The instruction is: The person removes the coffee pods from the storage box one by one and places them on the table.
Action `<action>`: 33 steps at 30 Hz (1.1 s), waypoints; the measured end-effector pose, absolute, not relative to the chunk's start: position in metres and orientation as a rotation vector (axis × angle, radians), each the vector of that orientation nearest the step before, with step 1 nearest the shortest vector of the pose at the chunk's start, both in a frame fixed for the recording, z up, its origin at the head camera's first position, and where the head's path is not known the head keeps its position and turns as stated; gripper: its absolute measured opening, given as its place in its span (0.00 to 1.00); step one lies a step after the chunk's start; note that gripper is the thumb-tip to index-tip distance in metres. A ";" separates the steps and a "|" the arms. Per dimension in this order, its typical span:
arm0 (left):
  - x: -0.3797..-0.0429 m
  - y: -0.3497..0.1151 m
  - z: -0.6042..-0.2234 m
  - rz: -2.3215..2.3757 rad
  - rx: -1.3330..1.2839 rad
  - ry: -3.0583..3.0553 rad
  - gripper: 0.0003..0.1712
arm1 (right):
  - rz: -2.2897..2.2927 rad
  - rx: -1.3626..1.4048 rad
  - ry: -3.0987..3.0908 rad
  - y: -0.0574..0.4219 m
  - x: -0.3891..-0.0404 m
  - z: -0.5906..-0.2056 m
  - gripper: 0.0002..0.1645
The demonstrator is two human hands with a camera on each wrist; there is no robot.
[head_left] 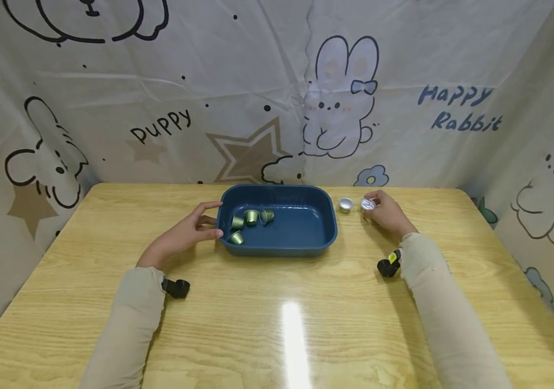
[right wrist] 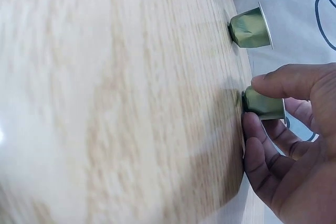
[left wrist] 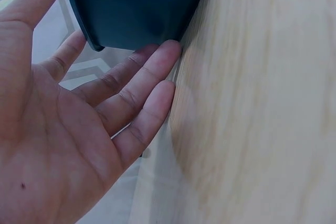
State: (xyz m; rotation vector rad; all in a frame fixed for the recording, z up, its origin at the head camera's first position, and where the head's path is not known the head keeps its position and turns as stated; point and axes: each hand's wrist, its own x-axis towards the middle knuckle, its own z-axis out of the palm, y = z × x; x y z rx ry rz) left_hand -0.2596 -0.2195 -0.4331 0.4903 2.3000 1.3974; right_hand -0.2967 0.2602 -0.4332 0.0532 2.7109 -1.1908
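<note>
A dark blue rectangular plastic tub (head_left: pixel 301 252) stands on the table, with several green coffee capsules (head_left: pixel 251 217) lying in its left part. My left hand (head_left: pixel 190 232) is at the tub's left end, thumb and fingers spread, fingertips right at its wall; the left wrist view shows the palm and extended fingers (left wrist: pixel 142 80). To the right of the tub, my right hand (head_left: pixel 387 215) pinches a green coffee capsule (right wrist: pixel 264 103) between thumb and fingers. Its silver foil lid (head_left: pixel 368 204) faces up. Beside it, nearer the tub, another capsule (head_left: pixel 346 205) stands lid up.
The wooden table (head_left: pixel 238 324) ends at the back against a pale cloth wall (head_left: pixel 257 65) with cartoon drawings. More of this cloth hangs at both sides. A small black camera is strapped to each wrist.
</note>
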 end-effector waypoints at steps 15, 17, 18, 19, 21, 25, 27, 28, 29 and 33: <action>-0.260 -0.218 -0.434 1.385 0.510 2.299 0.44 | -1.213 0.061 2.672 0.265 -0.294 -0.430 0.40; -0.260 -0.219 -0.434 1.386 0.511 2.298 0.44 | -1.218 0.056 2.661 0.265 -0.293 -0.429 0.42; -0.261 -0.219 -0.434 1.388 0.515 2.296 0.44 | -1.214 0.058 2.656 0.265 -0.292 -0.429 0.43; -0.260 -0.219 -0.434 1.388 0.516 2.296 0.44 | -1.209 0.062 2.648 0.265 -0.291 -0.429 0.44; -0.260 -0.219 -0.434 1.389 0.519 2.295 0.44 | -1.220 0.076 2.620 0.265 -0.289 -0.429 0.45; -0.259 -0.219 -0.435 1.404 0.523 2.284 0.44 | -1.268 0.103 2.575 0.267 -0.283 -0.427 0.48; -0.259 -0.219 -0.435 1.419 0.526 2.270 0.44 | -1.317 0.114 2.553 0.268 -0.281 -0.426 0.48; -0.260 -0.219 -0.436 1.424 0.527 2.265 0.44 | -1.342 0.118 2.542 0.268 -0.280 -0.426 0.48; -0.260 -0.219 -0.436 1.426 0.528 2.263 0.44 | -1.366 0.123 2.534 0.269 -0.279 -0.425 0.48; -0.261 -0.220 -0.436 1.424 0.530 2.264 0.43 | -1.459 0.137 2.518 0.270 -0.275 -0.425 0.47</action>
